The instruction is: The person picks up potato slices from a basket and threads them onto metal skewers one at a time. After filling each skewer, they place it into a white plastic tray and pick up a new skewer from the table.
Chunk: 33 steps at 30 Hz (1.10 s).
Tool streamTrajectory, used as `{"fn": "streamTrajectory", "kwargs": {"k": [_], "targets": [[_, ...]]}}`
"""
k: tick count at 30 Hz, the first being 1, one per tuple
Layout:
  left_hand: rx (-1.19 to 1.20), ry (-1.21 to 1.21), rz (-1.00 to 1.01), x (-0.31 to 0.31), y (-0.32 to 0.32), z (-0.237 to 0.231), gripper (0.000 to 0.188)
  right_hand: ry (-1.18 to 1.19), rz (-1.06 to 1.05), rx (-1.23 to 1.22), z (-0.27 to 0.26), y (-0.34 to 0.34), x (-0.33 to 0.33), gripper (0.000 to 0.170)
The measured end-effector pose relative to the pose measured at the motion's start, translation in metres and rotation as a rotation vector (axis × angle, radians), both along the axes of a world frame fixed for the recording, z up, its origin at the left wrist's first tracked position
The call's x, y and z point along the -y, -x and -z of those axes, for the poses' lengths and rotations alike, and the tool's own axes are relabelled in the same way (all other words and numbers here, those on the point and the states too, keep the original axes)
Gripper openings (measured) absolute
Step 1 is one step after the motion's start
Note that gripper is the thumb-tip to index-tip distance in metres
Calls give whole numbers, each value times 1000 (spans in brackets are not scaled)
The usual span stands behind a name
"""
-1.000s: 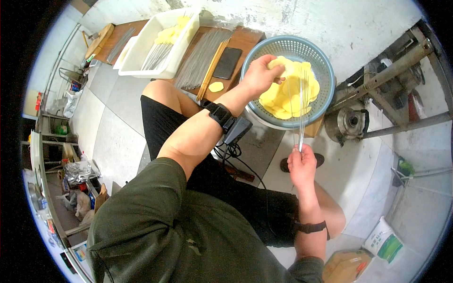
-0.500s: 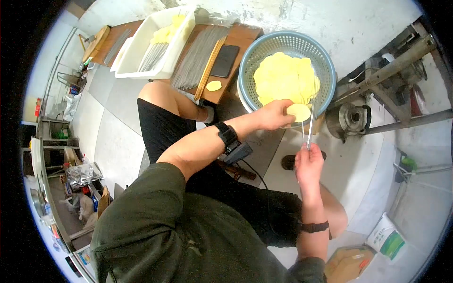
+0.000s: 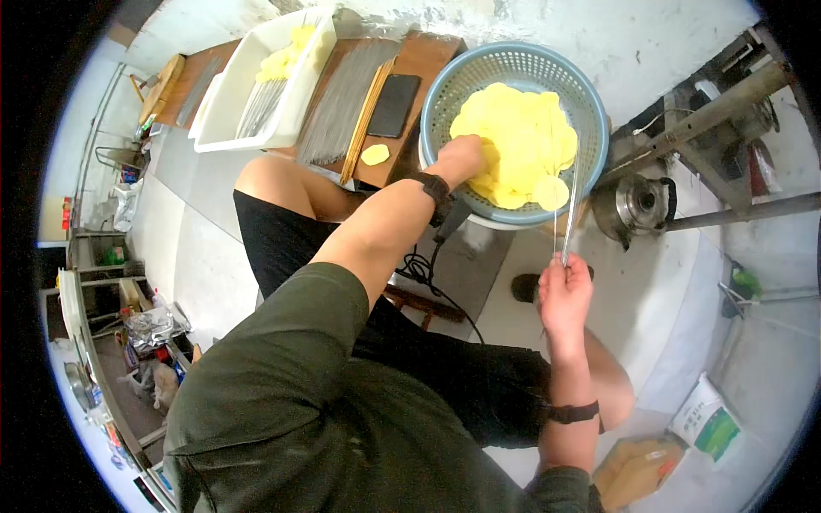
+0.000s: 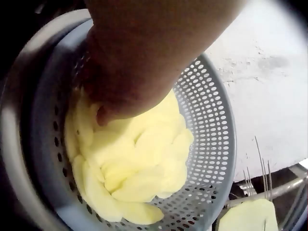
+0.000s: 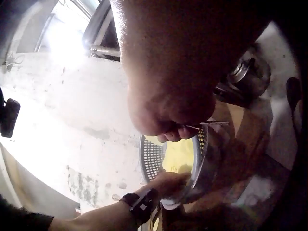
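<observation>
Thin metal skewers [image 3: 575, 205] stick up from my right hand [image 3: 565, 295], which grips them in a bundle below the colander's near rim. On one skewer set apart from the others is a round potato slice [image 3: 550, 193]; the left wrist view shows this slice [image 4: 248, 216] beside the colander. My left hand [image 3: 463, 159] reaches into the blue-grey colander [image 3: 445, 98] and touches the left side of a heap of yellow potato slices [image 3: 522, 128]. Its fingers are mostly hidden in the head view and dark in the left wrist view; I cannot tell whether they pinch a slice.
Left of the colander, a low wooden bench [image 3: 432, 56] bears a white tub [image 3: 218, 111] with skewered slices, loose metal skewers [image 3: 342, 103], bamboo sticks [image 3: 368, 124], a phone [image 3: 393, 105] and a single slice [image 3: 375, 155]. A metal kettle [image 3: 633, 205] stands at right near a metal frame [image 3: 727, 111].
My left hand came from the heap with a slice to the skewer tip, then let go and returned to the heap's left side. The slice stays on the skewer; my right hand moved slightly right.
</observation>
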State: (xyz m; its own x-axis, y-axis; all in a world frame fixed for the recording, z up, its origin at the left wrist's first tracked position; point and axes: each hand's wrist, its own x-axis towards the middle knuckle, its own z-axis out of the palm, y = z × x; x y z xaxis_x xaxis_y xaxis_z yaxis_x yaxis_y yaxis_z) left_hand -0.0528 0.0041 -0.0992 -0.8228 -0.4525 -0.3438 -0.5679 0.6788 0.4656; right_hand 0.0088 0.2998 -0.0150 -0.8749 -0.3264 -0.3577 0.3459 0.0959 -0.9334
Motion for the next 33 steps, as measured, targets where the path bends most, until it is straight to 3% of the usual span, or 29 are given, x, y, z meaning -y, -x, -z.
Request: {"fn": "streamTrajectory", "kwargs": {"k": [4,7,8,11,13,16,22,26,33], "targets": [[-113,-27,21,3,0,11,37,5,49,24,-5,0,-2,7],[-152,10,-4,9,2,-7,37,46,66,42,-8,0,-2,6],[-372,72,-52,8,0,-6,39,55,75,47,-9,1,-2,6],[-444,226,-53,-1,14,-10,42,85,104,64,-7,3,-4,6],[-392,190,-18,-10,25,-11,45,45,99,37,-8,4,-4,6],[-207,-50,-21,-19,39,-6,44,30,97,29,-8,3,-4,6],[-419,-458,-205,-15,32,4,28,48,134,13,-13,7,-5,6],[-400,-706,-302,-2,16,-21,24,25,110,-5,-9,4,-5,7],[-456,-821,-358,2,0,-25,32,25,72,-25,-4,4,-5,7]]}}
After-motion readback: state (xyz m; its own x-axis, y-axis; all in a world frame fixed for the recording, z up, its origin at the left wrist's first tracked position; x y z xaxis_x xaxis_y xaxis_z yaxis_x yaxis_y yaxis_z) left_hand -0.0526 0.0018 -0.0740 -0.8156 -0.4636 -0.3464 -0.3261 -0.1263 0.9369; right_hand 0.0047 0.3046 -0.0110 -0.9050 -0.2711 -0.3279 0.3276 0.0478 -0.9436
